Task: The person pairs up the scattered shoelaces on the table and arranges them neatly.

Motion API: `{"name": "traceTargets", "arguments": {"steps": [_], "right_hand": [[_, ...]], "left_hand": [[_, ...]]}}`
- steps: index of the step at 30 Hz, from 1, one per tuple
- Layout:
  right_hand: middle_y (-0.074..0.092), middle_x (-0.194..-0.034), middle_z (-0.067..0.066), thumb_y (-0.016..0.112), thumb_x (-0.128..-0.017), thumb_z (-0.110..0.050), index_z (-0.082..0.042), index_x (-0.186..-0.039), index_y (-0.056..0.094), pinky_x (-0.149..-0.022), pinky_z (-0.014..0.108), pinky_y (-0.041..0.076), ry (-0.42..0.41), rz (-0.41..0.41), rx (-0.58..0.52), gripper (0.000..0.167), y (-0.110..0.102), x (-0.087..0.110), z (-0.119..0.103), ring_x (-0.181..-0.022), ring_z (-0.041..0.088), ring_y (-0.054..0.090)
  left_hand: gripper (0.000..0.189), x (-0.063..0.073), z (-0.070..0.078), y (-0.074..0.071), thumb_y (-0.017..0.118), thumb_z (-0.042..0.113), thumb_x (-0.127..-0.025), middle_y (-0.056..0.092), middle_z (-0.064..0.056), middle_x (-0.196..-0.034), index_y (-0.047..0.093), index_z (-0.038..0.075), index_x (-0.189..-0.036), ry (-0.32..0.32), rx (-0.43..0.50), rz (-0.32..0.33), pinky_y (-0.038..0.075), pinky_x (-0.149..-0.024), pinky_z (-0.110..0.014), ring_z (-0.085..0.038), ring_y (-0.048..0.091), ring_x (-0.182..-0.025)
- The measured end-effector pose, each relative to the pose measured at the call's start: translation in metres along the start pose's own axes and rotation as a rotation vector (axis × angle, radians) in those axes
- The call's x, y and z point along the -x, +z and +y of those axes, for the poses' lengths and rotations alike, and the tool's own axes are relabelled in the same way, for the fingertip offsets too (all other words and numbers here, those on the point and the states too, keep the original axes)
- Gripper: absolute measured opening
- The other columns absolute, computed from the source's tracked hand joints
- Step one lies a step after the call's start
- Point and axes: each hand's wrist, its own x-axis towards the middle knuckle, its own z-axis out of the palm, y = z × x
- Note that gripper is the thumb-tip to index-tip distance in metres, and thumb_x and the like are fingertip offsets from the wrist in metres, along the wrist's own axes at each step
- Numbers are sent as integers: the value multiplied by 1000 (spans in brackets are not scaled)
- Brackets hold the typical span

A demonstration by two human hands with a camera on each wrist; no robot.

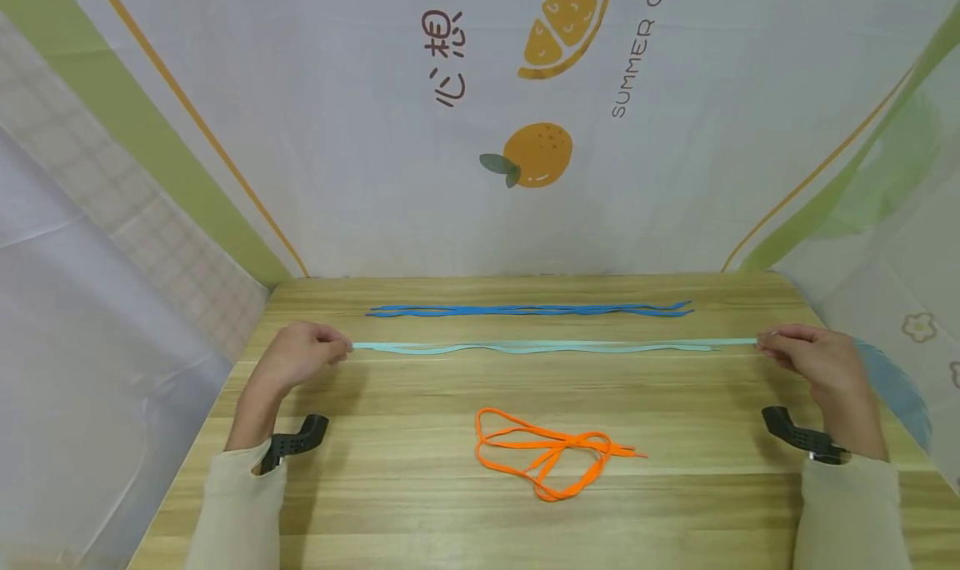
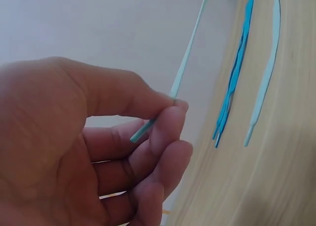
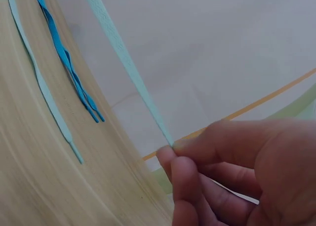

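A mint-green shoelace (image 2: 185, 63) is stretched straight between the two hands, raised above the table. My left hand (image 1: 306, 355) pinches one end between thumb and forefinger, and the lace's tip (image 2: 141, 132) pokes out below them. At the other end, my right hand (image 1: 817, 357) pinches the lace with thumb and fingertips, which hide that tip. A second mint-green shoelace (image 3: 47, 95) lies lengthwise on the wooden table, slightly wavy, just under the raised one in the head view. Both its tips rest on the wood, short of the hands.
Behind the mint laces, two blue shoelaces (image 1: 495, 310) lie side by side along the table's far part. Nearer the front is a loosely looped orange shoelace (image 1: 551, 449). A printed white cloth (image 1: 390, 178) hangs behind the wooden table (image 1: 405, 512).
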Motion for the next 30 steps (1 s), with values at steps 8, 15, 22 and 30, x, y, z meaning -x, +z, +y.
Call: {"name": "traceTargets", "arguments": {"steps": [8,15,22,30], "right_hand": [[76,-81,-19,70,-106,-5,-24,-84,84,-68,17,58,-11,21,47,32,2,1,-1,-73,0,72],[75,-81,-22,67,-106,-1,-24,-83,83,-68,16,57,-31,5,96,36,5,-3,7,-74,-2,71],[74,-81,-21,69,-105,-8,-5,-100,82,-68,18,57,6,10,250,14,10,-6,13,-74,-3,69],[75,-87,-16,71,-106,-23,14,-123,74,-73,22,48,18,50,486,41,13,-4,11,-78,-5,59]], "left_hand": [[33,-6,-2,5,64,26,-105,79,-8,-102,82,0,-110,-3,-30,51,51,-82,-43,-31,68,-100],[33,-12,-6,16,66,26,-100,79,-16,-112,83,0,-109,-33,-50,62,52,-82,-43,-33,67,-100],[35,-17,-13,23,67,26,-98,79,-20,-118,83,-1,-113,-41,-100,62,54,-83,-46,-35,70,-101],[34,-17,-15,25,66,24,-98,79,-17,-115,84,0,-113,-44,-101,59,49,-71,-38,-28,65,-90]]}}
